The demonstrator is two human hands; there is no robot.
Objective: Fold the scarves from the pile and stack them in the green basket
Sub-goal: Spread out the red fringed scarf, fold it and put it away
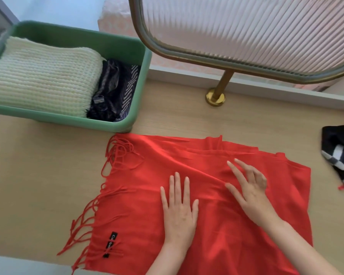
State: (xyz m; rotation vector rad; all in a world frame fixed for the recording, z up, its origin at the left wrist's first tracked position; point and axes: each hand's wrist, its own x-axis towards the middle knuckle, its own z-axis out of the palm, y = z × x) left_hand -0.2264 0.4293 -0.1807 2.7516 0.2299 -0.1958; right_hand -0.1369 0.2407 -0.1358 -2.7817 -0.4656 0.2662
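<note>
Bright soft daylight, faint shadows, edges warped

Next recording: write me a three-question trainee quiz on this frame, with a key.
1. True or false: the left hand and the right hand both rest on the red scarf.
2. Fill in: the checkered scarf lies to the ___ of the red scarf.
3. Which scarf fills the left part of the basket? A. cream knit B. red scarf C. checkered scarf

Key: 1 true; 2 right; 3 A.
</note>
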